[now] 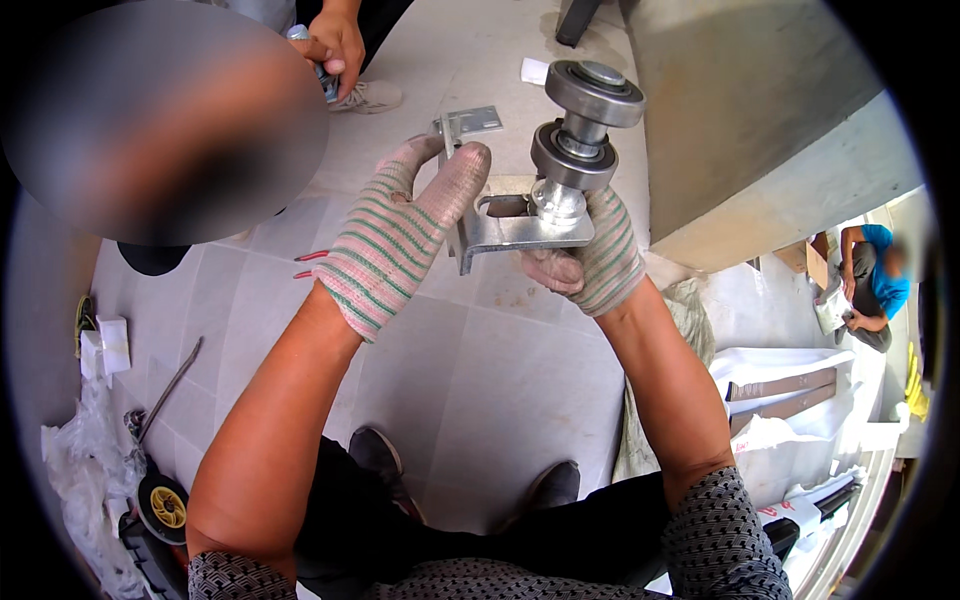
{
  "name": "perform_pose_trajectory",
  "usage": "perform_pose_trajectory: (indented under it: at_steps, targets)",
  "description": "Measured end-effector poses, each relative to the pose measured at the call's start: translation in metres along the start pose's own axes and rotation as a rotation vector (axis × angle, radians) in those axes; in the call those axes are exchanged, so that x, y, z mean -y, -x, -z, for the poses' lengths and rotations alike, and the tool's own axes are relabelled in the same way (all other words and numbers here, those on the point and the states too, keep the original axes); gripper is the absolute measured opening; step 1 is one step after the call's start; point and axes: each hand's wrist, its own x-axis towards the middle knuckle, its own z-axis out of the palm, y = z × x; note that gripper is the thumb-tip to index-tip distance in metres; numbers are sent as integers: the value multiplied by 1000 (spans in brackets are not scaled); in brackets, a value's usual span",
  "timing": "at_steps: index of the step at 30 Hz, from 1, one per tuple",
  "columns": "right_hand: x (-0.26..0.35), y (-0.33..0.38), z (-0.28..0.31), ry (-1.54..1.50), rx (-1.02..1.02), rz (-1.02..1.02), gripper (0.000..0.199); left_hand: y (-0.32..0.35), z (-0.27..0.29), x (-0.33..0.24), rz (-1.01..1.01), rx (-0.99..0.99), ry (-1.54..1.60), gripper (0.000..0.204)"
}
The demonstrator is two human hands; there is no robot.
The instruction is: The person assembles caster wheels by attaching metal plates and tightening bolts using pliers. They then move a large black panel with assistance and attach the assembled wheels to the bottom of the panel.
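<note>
Both hands wear knit gloves with green stripes. A silver metal bracket with bent plates and a slot is held up in front of me. On its right end stands a stud carrying two steel bearing rollers, one above the other with a spacer between. My left hand grips the bracket's upright plate on the left, thumb along its face. My right hand is closed around the bracket's right end from below, its fingers partly hidden behind the plate and rollers.
Another person's hand holds a metal part at the upper left. Red-handled pliers lie on the tiled floor. A machine with a yellow-hubbed wheel and plastic wrap sit lower left. At right are wrapped brown strips and a seated person in blue.
</note>
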Motion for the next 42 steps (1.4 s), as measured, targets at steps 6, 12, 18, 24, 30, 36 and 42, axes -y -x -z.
perform_pose_trajectory:
  at_steps: [6,12,18,24,30,36,42]
  targets:
    - [-1,-2,-1,55,-164,77,53,-3,5,3,-247,26,-253,53]
    - [7,9,-8,157,-145,47,44,4,-3,-1,-626,120,-572,47]
    - [-3,4,5,308,-186,-26,42,11,-1,-8,-330,381,-528,51]
    - [-18,-17,35,189,-106,-114,47,13,3,-18,-30,482,-376,47]
    - [-14,-13,45,296,-21,-171,65,-2,4,27,-55,458,-86,70]
    - [-12,-14,56,445,51,-220,61,3,-6,9,125,424,16,87]
    - [-4,-7,46,615,7,-170,54,-3,-8,19,118,464,7,93]
